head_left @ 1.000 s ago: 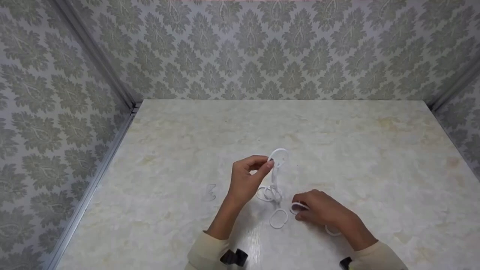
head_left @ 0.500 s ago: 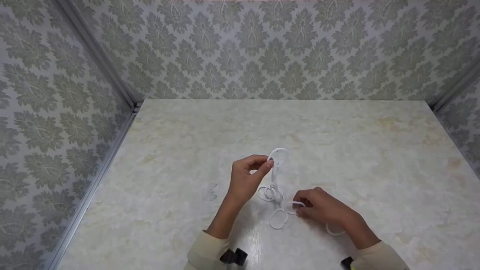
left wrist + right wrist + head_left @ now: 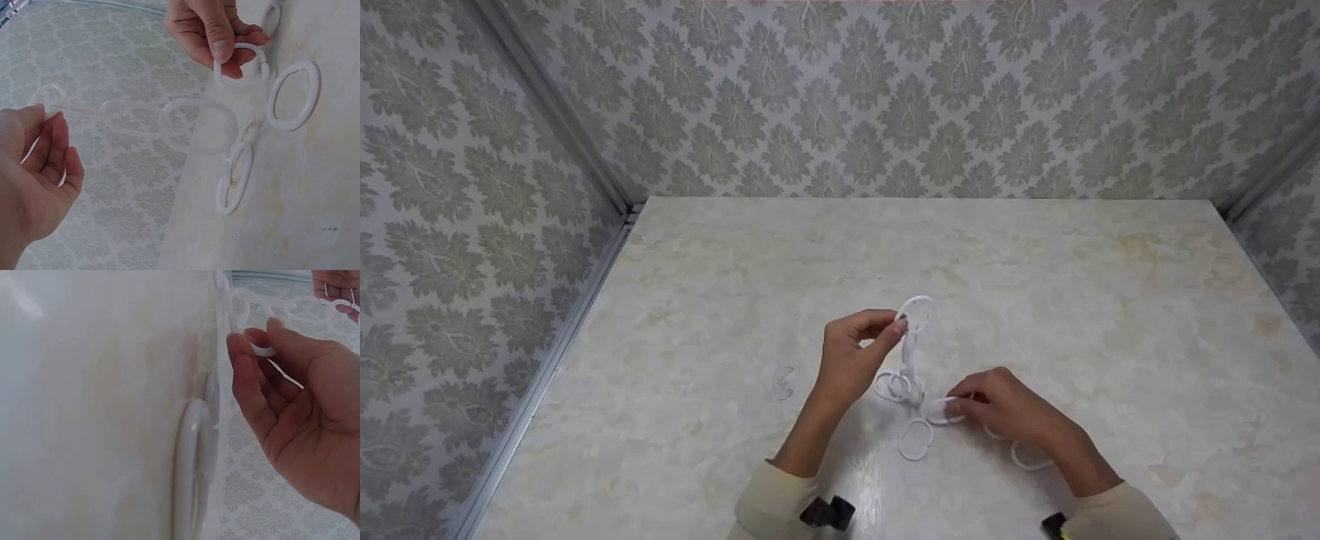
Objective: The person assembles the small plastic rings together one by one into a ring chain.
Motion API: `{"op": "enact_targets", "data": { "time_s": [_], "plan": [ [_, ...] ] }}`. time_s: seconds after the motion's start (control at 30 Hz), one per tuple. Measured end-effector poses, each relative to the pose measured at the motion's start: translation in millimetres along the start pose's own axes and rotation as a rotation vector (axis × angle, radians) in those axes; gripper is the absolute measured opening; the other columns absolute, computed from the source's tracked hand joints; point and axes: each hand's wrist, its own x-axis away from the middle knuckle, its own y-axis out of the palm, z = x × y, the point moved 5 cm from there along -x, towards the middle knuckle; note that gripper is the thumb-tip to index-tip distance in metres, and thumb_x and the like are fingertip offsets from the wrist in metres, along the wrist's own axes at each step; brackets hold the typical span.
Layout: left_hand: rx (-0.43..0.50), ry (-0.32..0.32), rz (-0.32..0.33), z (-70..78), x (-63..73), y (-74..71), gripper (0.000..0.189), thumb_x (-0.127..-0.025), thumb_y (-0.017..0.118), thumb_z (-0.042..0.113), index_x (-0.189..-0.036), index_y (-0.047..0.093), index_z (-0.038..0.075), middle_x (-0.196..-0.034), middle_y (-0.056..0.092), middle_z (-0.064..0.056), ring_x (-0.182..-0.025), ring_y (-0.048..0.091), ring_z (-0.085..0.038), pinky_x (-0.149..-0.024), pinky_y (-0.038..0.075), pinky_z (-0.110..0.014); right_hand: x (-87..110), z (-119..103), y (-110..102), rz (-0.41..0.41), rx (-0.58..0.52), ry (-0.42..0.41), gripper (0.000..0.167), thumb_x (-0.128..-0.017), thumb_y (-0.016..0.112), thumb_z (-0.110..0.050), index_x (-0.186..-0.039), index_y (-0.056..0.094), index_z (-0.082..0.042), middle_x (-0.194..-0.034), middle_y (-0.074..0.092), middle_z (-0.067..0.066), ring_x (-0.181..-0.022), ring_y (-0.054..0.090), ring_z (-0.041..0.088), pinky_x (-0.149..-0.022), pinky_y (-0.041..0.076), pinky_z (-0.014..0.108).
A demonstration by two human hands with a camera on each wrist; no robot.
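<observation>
A chain of white plastic links (image 3: 910, 352) hangs from my left hand (image 3: 851, 364), which pinches its top link between thumb and fingers. The lower links reach the tabletop. To the right, my right hand (image 3: 1012, 412) pinches a single white link (image 3: 242, 88) by its edge, low over the table. A small gap shows in that link's side in the left wrist view. It sits close to the chain's lower end; in the left wrist view the two look apart. Loose white links lie nearby: one link (image 3: 901, 442) in front of the chain, another link (image 3: 1019, 460) beneath the right wrist.
A faint transparent piece with a wavy edge (image 3: 782, 384) lies left of the left hand. The marbled tabletop (image 3: 720, 262) ends at a patterned back wall (image 3: 862, 112) and a side wall (image 3: 457, 262). Black wrist straps (image 3: 826, 514) show at the sleeves.
My right hand has shifted slightly up and turned its link, which now extends left toward the chain. Another link has come into view beneath that hand. The left hand stays still.
</observation>
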Motion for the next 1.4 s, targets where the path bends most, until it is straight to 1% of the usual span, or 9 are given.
{"op": "enact_targets", "data": {
  "time_s": [0.13, 0.2, 0.37, 0.5, 0.6, 0.8, 1.03, 1.17, 1.4],
  "plan": [
    [0.010, 0.007, -0.002, 0.8, -0.3, 0.3, 0.017, -0.095, 0.071, 0.013, -0.105, 0.078, 0.001, -0.099, 0.078, -0.017, -0.086, 0.072, -0.015, -0.083, 0.057, -0.023, 1.6, -1.7, -1.8, 0.009, 0.003, -0.029, 0.017, -0.096, 0.067, -0.008, -0.107, 0.079, -0.004, -0.097, 0.080, 0.009, -0.074, 0.058, -0.006, -0.067, 0.051, 0.017],
    [0.006, 0.008, 0.000, 1.2, -0.2, 0.3, 0.017, -0.095, 0.071, 0.013, -0.105, 0.078, 0.001, -0.098, 0.078, -0.017, -0.085, 0.072, -0.013, -0.083, 0.056, -0.023, 1.9, -2.2, -1.9, 0.009, -0.003, -0.033, 0.017, -0.095, 0.067, -0.006, -0.107, 0.079, -0.003, -0.101, 0.080, 0.010, -0.076, 0.059, -0.006, -0.068, 0.051, 0.017],
    [-0.006, 0.010, 0.002, 2.1, 0.0, 0.1, 0.016, -0.094, 0.072, 0.012, -0.104, 0.078, 0.002, -0.097, 0.079, -0.016, -0.084, 0.071, -0.011, -0.082, 0.056, -0.023, 2.0, -2.3, -2.3, 0.033, -0.038, -0.018, 0.014, -0.095, 0.070, -0.012, -0.102, 0.080, -0.005, -0.091, 0.079, 0.009, -0.071, 0.058, -0.005, -0.064, 0.050, 0.017],
    [-0.004, 0.004, 0.003, 1.8, 0.4, 0.1, 0.016, -0.094, 0.072, 0.012, -0.104, 0.078, 0.002, -0.097, 0.079, -0.015, -0.083, 0.070, -0.009, -0.081, 0.055, -0.023, 2.0, -2.3, -3.3, 0.072, -0.052, -0.019, 0.012, -0.094, 0.071, -0.011, -0.101, 0.079, -0.004, -0.085, 0.076, 0.009, -0.068, 0.057, -0.004, -0.062, 0.049, 0.018],
    [-0.002, 0.001, 0.001, 1.3, 0.7, 0.0, 0.016, -0.094, 0.072, 0.012, -0.105, 0.078, 0.002, -0.097, 0.079, -0.015, -0.083, 0.070, -0.010, -0.081, 0.056, -0.023, 1.7, -1.9, -3.5, 0.081, -0.044, -0.011, 0.012, -0.094, 0.071, -0.010, -0.101, 0.078, -0.003, -0.087, 0.075, 0.009, -0.069, 0.058, -0.004, -0.062, 0.051, 0.019],
    [0.009, -0.002, -0.005, 0.2, 0.8, -0.3, 0.017, -0.094, 0.071, 0.012, -0.106, 0.077, 0.001, -0.100, 0.078, -0.016, -0.087, 0.073, -0.015, -0.083, 0.057, -0.023, 1.7, -3.4, -5.2, 0.066, -0.018, 0.025, 0.015, -0.096, 0.069, -0.012, -0.104, 0.077, -0.003, -0.091, 0.076, 0.009, -0.071, 0.060, -0.003, -0.065, 0.052, 0.019],
    [0.021, 0.012, -0.007, 1.0, 0.9, -0.4, 0.017, -0.094, 0.071, 0.011, -0.106, 0.077, 0.001, -0.099, 0.078, -0.017, -0.085, 0.072, -0.013, -0.081, 0.057, -0.023, 1.9, -3.9, -5.7, 0.055, -0.049, 0.029, 0.015, -0.096, 0.067, -0.008, -0.106, 0.076, -0.001, -0.093, 0.077, 0.012, -0.070, 0.061, -0.001, -0.065, 0.054, 0.020],
    [0.017, 0.021, -0.008, 1.6, 1.2, -0.3, 0.018, -0.095, 0.071, 0.012, -0.106, 0.077, 0.001, -0.099, 0.078, -0.017, -0.085, 0.073, -0.014, -0.082, 0.057, -0.023, 1.6, -3.1, -5.4, 0.049, -0.053, 0.034, 0.016, -0.097, 0.067, -0.009, -0.107, 0.075, -0.001, -0.093, 0.077, 0.013, -0.070, 0.062, 0.000, -0.066, 0.054, 0.020],
    [0.023, 0.014, -0.006, 1.1, 1.1, -0.6, 0.016, -0.094, 0.071, 0.010, -0.106, 0.077, 0.001, -0.098, 0.078, -0.016, -0.084, 0.072, -0.012, -0.082, 0.057, -0.023, 1.4, -2.7, -5.5, 0.058, -0.083, 0.054, 0.018, -0.097, 0.067, -0.013, -0.109, 0.074, -0.001, -0.094, 0.077, 0.012, -0.072, 0.066, 0.003, -0.067, 0.056, 0.020]
  ]
}}
